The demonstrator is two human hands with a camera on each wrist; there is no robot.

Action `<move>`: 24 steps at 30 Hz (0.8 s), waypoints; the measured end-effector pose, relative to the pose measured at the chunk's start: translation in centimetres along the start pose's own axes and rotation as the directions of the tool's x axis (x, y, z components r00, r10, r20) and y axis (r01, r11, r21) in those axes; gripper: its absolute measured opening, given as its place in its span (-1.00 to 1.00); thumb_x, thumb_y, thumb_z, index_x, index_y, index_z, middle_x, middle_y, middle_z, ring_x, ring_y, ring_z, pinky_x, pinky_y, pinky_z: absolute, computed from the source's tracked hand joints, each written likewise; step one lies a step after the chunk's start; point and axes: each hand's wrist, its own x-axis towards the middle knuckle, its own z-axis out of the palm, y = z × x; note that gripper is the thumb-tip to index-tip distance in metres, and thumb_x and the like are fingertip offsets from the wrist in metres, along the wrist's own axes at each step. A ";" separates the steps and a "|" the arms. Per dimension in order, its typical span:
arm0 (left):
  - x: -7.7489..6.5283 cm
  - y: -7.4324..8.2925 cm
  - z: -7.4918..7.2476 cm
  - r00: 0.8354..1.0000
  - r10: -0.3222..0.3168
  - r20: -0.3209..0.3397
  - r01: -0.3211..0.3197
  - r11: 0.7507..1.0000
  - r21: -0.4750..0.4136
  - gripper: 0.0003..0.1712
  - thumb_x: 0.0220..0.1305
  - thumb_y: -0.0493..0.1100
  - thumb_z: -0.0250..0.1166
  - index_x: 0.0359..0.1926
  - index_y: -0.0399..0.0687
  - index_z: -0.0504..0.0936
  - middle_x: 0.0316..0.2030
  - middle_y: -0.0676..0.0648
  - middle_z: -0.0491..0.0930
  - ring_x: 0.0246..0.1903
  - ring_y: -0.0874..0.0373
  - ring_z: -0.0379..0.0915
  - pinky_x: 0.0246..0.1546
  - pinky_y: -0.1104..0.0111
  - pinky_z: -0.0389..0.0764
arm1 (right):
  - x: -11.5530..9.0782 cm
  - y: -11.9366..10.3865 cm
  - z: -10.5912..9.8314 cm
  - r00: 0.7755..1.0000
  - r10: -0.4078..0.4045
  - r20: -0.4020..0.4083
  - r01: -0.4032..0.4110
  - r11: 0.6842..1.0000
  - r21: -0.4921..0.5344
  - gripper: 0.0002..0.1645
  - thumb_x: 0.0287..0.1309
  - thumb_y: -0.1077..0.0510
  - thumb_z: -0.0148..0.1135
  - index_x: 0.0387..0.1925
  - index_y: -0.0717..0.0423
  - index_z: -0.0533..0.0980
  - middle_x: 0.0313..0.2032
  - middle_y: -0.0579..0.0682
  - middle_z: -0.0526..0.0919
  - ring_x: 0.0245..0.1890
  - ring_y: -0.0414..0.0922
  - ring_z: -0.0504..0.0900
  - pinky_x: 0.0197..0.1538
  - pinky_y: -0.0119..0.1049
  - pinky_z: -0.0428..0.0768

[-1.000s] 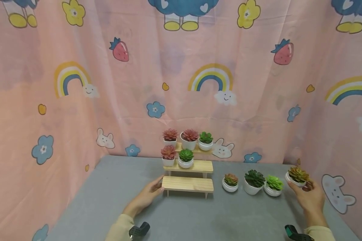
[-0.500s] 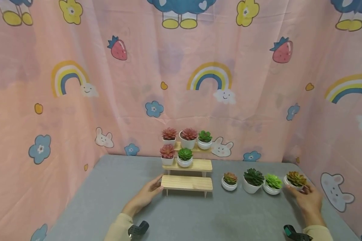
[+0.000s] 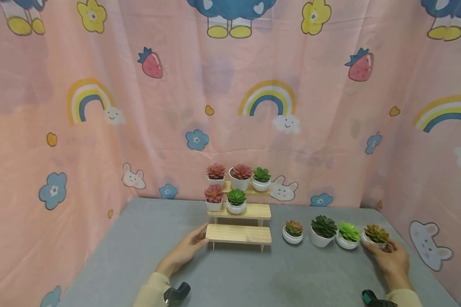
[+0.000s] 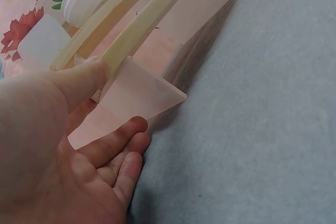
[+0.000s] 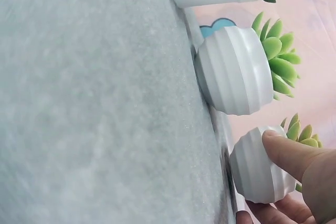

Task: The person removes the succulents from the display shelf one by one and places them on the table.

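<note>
My right hand [image 3: 392,261] grips the white ribbed pot of a yellow-orange succulent [image 3: 376,235] at the table's right side. In the right wrist view, the thumb lies on the near wall of that pot [image 5: 257,166], with other fingers on its far side. My left hand [image 3: 183,250] holds the left end of a wooden tiered display stand's lowest step [image 3: 239,234]. The left wrist view shows the thumb against the wooden board [image 4: 139,24], above a translucent leg [image 4: 139,90]; the index finger is mostly hidden, and the other fingers are loosely bent.
Right of the stand are a small orange-green succulent [image 3: 293,232], a dark green one [image 3: 322,231] and a bright green one [image 3: 348,236]. Several red and green succulents occupy the upper steps [image 3: 259,211]. A pink printed curtain [image 3: 230,64] hangs behind the grey table [image 3: 169,277].
The right hand has lowered the yellow-orange succulent toward the tabletop, and the pot now stands more upright. The left hand stays at the stand's end.
</note>
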 end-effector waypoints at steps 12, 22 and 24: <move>-0.1 0.1 0.0 1.000 -0.003 0.007 0.003 1.000 -0.009 -0.23 0.52 0.08 0.13 0.60 0.00 0.09 0.38 -0.38 0.38 0.43 -0.35 0.23 0.43 -0.23 0.25 | 0.4 0.4 0.0 0.999 0.003 0.044 0.000 0.997 -0.076 0.02 0.22 0.18 0.31 0.53 0.41 -0.01 0.44 0.53 0.12 0.46 0.42 0.18 0.47 0.26 0.22; -0.1 0.1 0.1 1.000 -0.003 0.002 0.003 1.000 -0.008 -0.23 0.52 0.09 0.13 0.59 0.03 0.10 0.38 -0.37 0.39 0.42 -0.34 0.24 0.42 -0.23 0.27 | 0.0 0.0 -0.2 0.998 0.000 0.060 0.005 0.996 -0.087 -0.01 0.27 0.23 0.24 0.54 0.42 -0.06 0.42 0.58 0.13 0.43 0.45 0.20 0.47 0.26 0.24; 0.0 0.2 0.1 1.000 0.000 0.004 0.000 1.000 -0.009 -0.23 0.52 0.09 0.13 0.59 0.02 0.10 0.37 -0.37 0.40 0.42 -0.34 0.25 0.42 -0.22 0.27 | -0.1 0.0 -0.2 0.998 0.004 0.066 0.001 0.997 -0.082 -0.01 0.27 0.23 0.23 0.54 0.41 -0.07 0.42 0.58 0.13 0.44 0.45 0.20 0.47 0.26 0.23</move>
